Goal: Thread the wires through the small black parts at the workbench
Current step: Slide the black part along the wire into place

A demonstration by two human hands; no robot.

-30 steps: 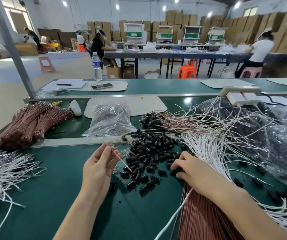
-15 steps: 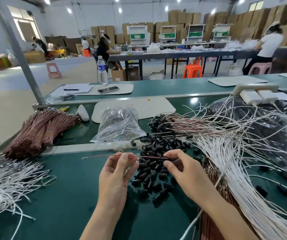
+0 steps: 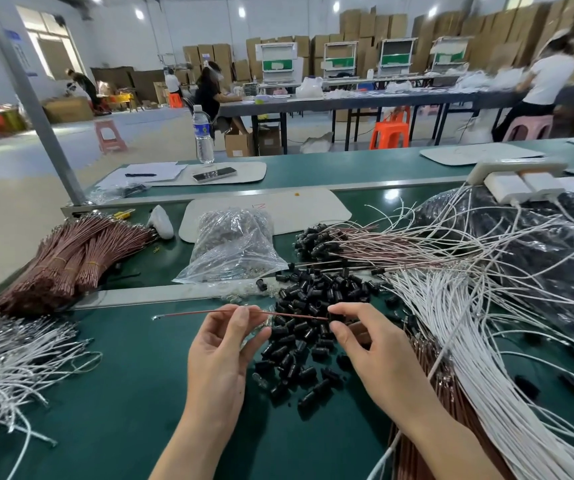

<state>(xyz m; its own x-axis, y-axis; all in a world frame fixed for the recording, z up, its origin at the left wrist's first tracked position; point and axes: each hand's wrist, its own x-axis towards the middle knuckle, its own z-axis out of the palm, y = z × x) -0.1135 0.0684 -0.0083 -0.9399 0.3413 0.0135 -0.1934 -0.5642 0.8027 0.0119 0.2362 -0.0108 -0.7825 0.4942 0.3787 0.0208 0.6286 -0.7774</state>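
Observation:
A thin red wire (image 3: 192, 313) lies level between my hands above the green bench. My left hand (image 3: 224, 344) pinches it near its middle, its bare metal end pointing left. My right hand (image 3: 368, 344) pinches the wire's right end together with a small black part, mostly hidden by the fingers. Under and between both hands spreads a pile of small black parts (image 3: 313, 306). A fan of white wires (image 3: 451, 323) lies to the right, with red wires (image 3: 427, 393) under my right forearm.
Bundled red wires (image 3: 70, 258) and loose white wires (image 3: 11, 355) lie at the left. A clear plastic bag (image 3: 233, 247) sits behind the pile, finished wires with black parts (image 3: 316, 240) beside it, a large dark bag (image 3: 538, 258) at right. A water bottle (image 3: 204, 133) stands on the far bench.
My right hand left the pile and joined the left hand at the red wire. The wire has turned from slanted to level between both hands, held a little higher.

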